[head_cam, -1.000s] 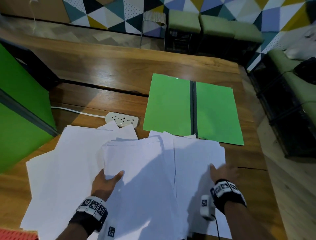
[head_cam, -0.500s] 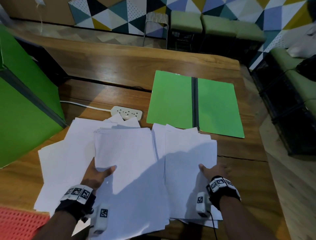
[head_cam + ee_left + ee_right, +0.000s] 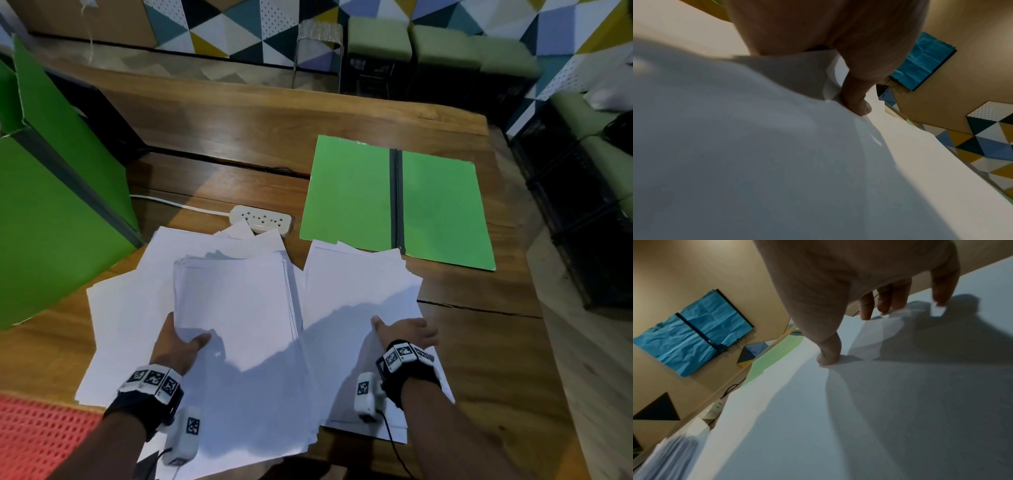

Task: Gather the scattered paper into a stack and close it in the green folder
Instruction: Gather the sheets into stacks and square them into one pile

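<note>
The green folder [image 3: 349, 192] lies open and flat on the wooden table [image 3: 239, 137], far right of centre, with a dark spine. White paper spreads in front of it. My left hand [image 3: 178, 342] grips a thick stack of sheets [image 3: 233, 301] by its near left corner, thumb [image 3: 857, 100] on top and fingers hidden underneath. More loose sheets [image 3: 126, 325] fan out under that stack to the left. My right hand [image 3: 407, 330] rests on the right pile [image 3: 356, 287] near its right edge, fingertips [image 3: 867, 311] and thumb touching the top sheet.
A white power strip [image 3: 260, 221] with its cord lies behind the paper, left of the folder. A big green board [image 3: 51, 222] stands at the left. Red mesh [image 3: 37, 435] is at the near left corner. The table's right edge [image 3: 534, 308] is close to the right pile.
The right pile has been drawn in narrower, and my right hand has shifted toward its right edge. My left hand keeps its hold on the stack, which now sits squarer.
</note>
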`<state>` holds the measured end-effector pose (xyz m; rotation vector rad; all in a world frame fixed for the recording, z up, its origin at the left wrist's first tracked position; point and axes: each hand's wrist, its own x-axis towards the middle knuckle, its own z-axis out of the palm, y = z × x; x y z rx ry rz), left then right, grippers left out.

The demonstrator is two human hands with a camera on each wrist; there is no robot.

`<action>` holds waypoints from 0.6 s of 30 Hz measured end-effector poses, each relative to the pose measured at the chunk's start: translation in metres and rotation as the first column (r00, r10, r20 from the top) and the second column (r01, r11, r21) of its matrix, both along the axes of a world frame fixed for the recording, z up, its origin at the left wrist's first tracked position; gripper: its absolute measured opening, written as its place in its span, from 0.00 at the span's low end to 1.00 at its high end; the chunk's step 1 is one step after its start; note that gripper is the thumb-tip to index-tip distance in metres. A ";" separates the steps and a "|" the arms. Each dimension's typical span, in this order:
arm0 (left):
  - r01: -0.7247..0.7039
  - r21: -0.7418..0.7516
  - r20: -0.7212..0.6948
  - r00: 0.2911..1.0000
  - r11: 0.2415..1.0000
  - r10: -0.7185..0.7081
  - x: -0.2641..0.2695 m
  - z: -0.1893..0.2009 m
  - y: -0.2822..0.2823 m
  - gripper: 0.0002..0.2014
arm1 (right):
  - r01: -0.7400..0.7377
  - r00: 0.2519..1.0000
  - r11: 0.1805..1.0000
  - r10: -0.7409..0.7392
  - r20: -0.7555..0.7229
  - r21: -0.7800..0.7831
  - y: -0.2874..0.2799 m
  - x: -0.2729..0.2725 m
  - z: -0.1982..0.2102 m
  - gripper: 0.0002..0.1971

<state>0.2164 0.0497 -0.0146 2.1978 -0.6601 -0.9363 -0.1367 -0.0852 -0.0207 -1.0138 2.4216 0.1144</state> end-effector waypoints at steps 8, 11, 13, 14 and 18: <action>0.004 0.046 0.004 1.000 0.999 -0.004 0.005 -0.008 0.000 0.25 | -0.099 0.995 0.995 0.099 0.016 0.010 -0.024 -0.012 0.012 0.52; 0.000 0.066 0.002 1.000 0.998 0.000 0.006 -0.010 0.000 0.25 | -0.023 0.999 1.000 0.022 0.027 0.018 -0.026 -0.008 0.014 0.46; 0.008 0.080 -0.002 1.000 0.997 -0.008 0.007 -0.011 -0.001 0.25 | 0.015 0.999 1.000 -0.016 0.051 0.006 -0.026 -0.002 0.013 0.41; 0.011 0.075 -0.006 1.000 0.997 -0.010 0.008 -0.012 -0.001 0.25 | 0.025 0.997 1.000 -0.025 0.068 0.003 -0.025 0.001 0.012 0.41; 0.011 0.081 -0.004 1.000 0.997 -0.011 0.009 -0.012 0.000 0.25 | 0.046 0.991 0.999 -0.048 0.122 0.023 -0.026 0.010 0.011 0.43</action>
